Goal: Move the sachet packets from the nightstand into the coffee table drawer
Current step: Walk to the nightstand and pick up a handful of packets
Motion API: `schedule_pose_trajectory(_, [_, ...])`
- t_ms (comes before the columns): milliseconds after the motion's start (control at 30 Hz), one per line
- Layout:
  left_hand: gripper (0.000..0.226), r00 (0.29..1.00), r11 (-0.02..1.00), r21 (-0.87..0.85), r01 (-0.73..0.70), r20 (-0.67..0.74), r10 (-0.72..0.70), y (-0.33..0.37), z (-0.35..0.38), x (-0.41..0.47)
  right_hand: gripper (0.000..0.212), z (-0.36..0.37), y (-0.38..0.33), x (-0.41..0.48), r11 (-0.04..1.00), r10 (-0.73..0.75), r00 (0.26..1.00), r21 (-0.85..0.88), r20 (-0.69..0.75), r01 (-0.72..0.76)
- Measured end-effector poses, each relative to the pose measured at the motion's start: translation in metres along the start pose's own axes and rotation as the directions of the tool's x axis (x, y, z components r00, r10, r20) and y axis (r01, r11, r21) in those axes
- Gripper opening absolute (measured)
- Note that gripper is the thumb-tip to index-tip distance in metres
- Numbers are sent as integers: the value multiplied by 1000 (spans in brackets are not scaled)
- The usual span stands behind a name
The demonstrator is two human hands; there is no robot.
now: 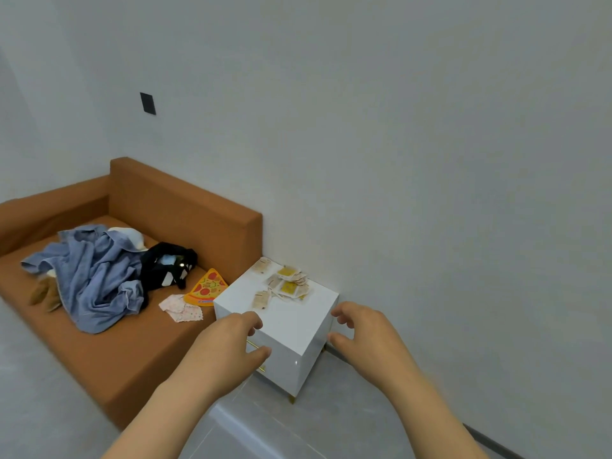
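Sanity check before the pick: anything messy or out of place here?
The sachet packets lie scattered and overlapping at the back of the nightstand, not stacked. Crumpled blue clothing and a pizza-slice toy lie loose on the sofa. Nothing looks damaged.

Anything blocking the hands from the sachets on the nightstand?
Nothing visible. The left hand and right hand hover empty at the near edge of the nightstand; only bare white top separates them from the sachet packets near the wall; coffee table not in view.
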State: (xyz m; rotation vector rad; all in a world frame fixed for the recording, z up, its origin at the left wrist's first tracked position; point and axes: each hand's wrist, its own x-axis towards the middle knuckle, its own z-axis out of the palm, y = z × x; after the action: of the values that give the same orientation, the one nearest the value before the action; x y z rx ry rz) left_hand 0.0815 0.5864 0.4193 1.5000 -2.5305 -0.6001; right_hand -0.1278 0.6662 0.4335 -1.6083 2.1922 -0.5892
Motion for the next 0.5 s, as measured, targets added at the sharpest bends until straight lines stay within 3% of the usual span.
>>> schedule_pose_trajectory(500, [44,996,995,74,74,50,-78,-56,-20,227,38,30,24,246,998,28,998,47,56,-30])
